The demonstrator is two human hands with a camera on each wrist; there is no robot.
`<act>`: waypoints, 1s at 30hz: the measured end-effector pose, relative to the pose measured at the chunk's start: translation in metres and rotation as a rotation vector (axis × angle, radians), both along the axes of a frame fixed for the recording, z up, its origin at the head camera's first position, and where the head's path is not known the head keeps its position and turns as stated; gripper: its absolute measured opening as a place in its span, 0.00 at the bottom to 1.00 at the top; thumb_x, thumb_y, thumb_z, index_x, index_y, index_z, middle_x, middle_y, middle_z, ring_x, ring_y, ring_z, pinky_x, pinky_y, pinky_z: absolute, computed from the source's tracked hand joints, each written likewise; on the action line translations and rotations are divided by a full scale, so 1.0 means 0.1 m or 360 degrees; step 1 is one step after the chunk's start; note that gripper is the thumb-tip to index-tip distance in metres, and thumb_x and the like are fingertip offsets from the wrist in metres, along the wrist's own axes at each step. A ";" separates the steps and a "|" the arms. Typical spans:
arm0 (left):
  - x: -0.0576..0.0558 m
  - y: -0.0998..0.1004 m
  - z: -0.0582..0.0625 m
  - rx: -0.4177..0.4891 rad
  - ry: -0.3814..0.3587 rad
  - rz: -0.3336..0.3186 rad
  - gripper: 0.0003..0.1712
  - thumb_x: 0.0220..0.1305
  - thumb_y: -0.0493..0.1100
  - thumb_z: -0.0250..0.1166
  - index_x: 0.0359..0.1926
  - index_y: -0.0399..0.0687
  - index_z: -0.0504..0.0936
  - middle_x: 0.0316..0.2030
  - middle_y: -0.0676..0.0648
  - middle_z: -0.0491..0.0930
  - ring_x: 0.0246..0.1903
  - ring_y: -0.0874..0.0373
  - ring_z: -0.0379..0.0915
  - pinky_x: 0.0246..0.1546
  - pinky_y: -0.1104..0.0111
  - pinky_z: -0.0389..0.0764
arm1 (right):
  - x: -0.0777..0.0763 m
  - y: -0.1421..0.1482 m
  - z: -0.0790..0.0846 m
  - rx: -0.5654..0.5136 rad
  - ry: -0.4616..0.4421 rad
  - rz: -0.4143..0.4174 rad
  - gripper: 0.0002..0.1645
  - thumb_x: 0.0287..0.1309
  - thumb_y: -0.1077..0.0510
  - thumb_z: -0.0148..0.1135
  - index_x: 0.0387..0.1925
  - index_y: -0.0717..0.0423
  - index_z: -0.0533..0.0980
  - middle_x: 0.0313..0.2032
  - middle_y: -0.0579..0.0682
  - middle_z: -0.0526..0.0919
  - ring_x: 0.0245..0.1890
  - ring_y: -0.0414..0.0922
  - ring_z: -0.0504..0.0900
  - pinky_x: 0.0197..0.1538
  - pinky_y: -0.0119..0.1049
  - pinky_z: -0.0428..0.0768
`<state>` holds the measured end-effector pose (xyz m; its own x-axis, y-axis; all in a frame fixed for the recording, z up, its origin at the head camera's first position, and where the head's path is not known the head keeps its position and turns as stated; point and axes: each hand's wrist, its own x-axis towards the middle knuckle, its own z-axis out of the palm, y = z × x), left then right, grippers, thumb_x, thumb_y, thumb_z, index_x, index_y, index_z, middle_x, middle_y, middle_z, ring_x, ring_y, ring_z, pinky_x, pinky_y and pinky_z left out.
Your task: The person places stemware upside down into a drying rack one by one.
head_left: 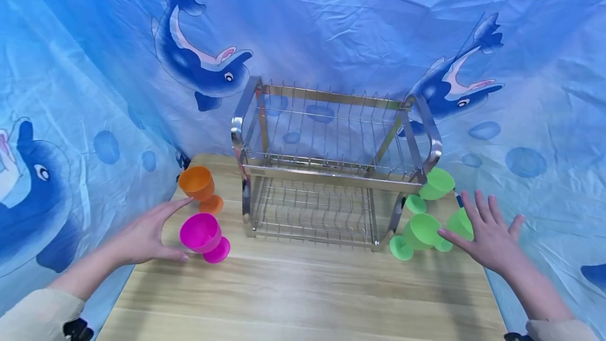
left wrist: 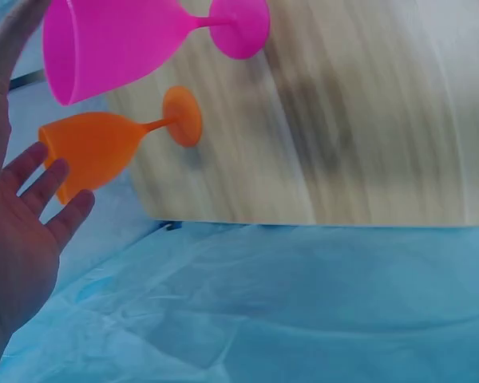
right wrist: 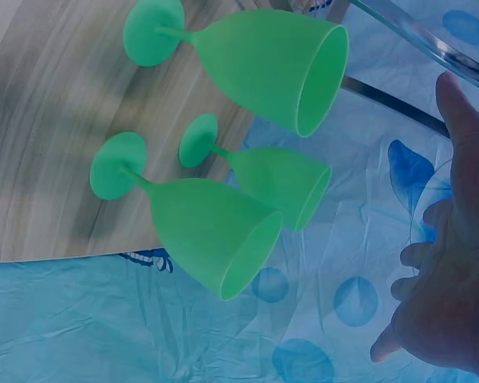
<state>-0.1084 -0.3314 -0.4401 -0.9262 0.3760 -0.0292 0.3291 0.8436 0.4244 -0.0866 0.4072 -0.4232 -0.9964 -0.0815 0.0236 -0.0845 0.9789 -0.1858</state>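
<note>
My left hand (head_left: 149,236) is spread beside a magenta goblet (head_left: 201,233) and an orange goblet (head_left: 196,183), both upright at the table's left. It holds nothing; whether a fingertip touches either one cannot be told. Over at the right, my right hand (head_left: 490,236) has its fingers spread near three green goblets. One green goblet (head_left: 422,231) stands in front, another (head_left: 461,223) is partly behind my fingers, and a third (head_left: 436,183) stands farther back by the rack. In the right wrist view a green goblet (right wrist: 215,231) stands apart from the hand.
A two-tier metal dish rack (head_left: 326,175) stands at the back middle of the wooden table (head_left: 293,288), between the goblet groups. Blue cloth with dolphin prints (head_left: 331,25) hangs behind and at both sides.
</note>
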 end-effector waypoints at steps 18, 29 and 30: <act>0.06 -0.01 -0.55 0.0526 -0.0129 0.0116 0.66 0.48 0.51 0.89 0.80 0.38 0.58 0.70 0.31 0.70 0.66 0.29 0.70 0.58 0.37 0.82 | 0.02 -0.03 -0.01 0.0027 -0.0016 -0.0007 0.71 0.66 0.26 0.64 0.87 0.49 0.32 0.83 0.70 0.33 0.81 0.71 0.26 0.64 0.84 0.15; 0.08 0.06 -0.77 0.0610 -0.0166 0.0316 0.57 0.50 0.52 0.88 0.74 0.40 0.67 0.65 0.38 0.77 0.63 0.37 0.75 0.57 0.67 0.83 | 0.00 -0.07 0.00 0.0015 -0.0037 0.0006 0.69 0.66 0.27 0.65 0.87 0.49 0.34 0.83 0.69 0.33 0.82 0.69 0.25 0.64 0.83 0.15; 0.08 0.08 -0.78 0.0615 -0.0172 0.0331 0.56 0.50 0.52 0.88 0.73 0.41 0.68 0.64 0.38 0.77 0.62 0.36 0.75 0.57 0.62 0.84 | 0.00 -0.07 0.00 0.0012 -0.0038 0.0009 0.69 0.66 0.27 0.65 0.87 0.49 0.34 0.83 0.69 0.33 0.82 0.69 0.25 0.64 0.83 0.15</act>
